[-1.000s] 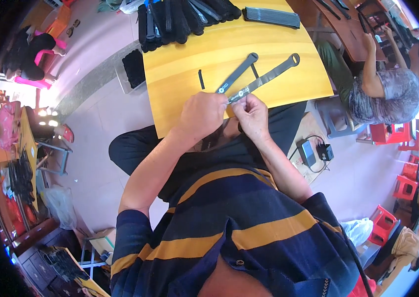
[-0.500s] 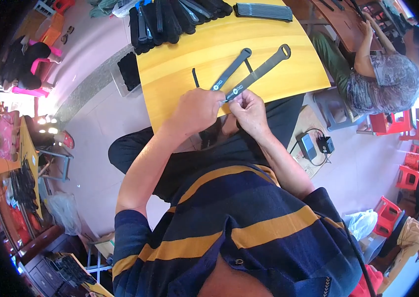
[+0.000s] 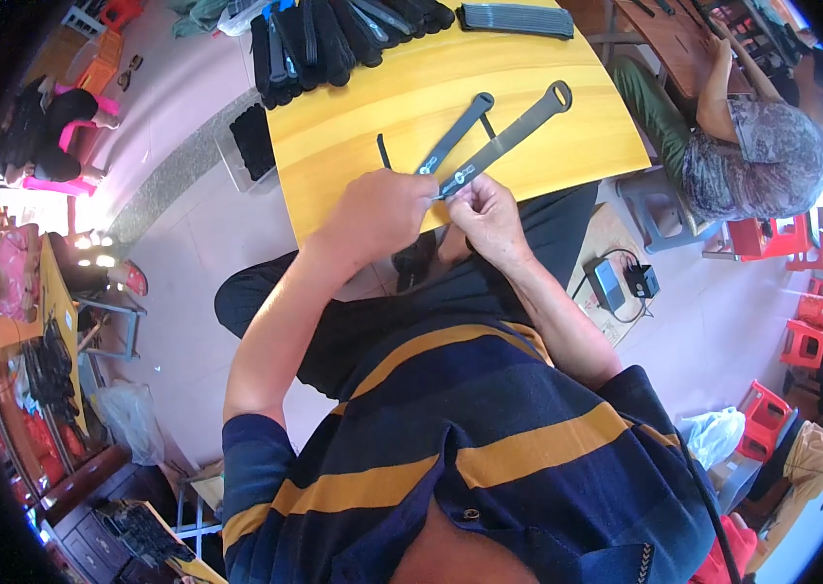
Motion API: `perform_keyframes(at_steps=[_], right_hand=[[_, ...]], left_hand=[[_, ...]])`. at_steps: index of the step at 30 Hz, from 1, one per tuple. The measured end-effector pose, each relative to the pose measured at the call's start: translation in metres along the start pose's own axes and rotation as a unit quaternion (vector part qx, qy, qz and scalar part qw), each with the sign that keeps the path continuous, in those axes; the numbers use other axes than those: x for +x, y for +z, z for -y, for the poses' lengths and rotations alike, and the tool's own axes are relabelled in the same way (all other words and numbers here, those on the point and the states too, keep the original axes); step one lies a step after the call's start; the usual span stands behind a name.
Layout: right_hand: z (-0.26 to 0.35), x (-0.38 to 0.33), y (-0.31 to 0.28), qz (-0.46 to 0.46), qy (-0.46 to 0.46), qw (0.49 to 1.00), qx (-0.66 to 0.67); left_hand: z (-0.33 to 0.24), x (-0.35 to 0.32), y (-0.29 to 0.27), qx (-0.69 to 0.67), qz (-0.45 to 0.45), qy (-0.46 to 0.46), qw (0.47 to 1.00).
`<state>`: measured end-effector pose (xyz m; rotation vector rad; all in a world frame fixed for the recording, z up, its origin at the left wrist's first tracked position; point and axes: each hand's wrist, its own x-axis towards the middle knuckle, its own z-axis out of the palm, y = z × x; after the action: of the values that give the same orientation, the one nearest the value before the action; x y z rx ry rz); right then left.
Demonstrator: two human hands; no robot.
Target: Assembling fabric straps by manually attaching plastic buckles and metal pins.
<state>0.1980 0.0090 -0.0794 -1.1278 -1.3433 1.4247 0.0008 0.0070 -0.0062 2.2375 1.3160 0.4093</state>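
Note:
Two long dark grey straps lie side by side on the yellow table, each with a loop at its far end. My left hand pinches the near end of the left strap. My right hand pinches the near end of the right strap, where a small pale tag shows. Both hands meet at the table's near edge, fingers closed on the strap ends. A short black strip lies just left of the straps.
A heap of black straps and a flat black bundle sit at the table's far side. Another person sits to the right. Red stools stand at the right, a charger box on the floor.
The view has shifted slightly; the straps and table sit a little further right and higher. Both hands stay at the straps' near ends.

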Motion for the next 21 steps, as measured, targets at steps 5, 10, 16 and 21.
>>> perform_keyframes(at_steps=[5, 10, 16, 21], right_hand=[[0.004, 0.004, 0.004, -0.044, 0.026, 0.997, 0.053], [0.009, 0.007, 0.012, -0.066, 0.049, 0.994, 0.073], [0.008, 0.007, 0.015, -0.112, -0.003, 0.993, 0.028], [0.007, 0.011, 0.008, -0.088, -0.066, 0.993, -0.040]], left_hand=[[-0.029, -0.003, 0.010, 0.042, -0.125, -0.075, 0.988], [-0.029, -0.004, 0.026, 0.016, -0.201, -0.056, 0.978], [-0.029, 0.000, 0.030, -0.033, -0.236, -0.038, 0.970], [-0.017, 0.000, 0.027, -0.018, -0.235, 0.023, 0.972]])
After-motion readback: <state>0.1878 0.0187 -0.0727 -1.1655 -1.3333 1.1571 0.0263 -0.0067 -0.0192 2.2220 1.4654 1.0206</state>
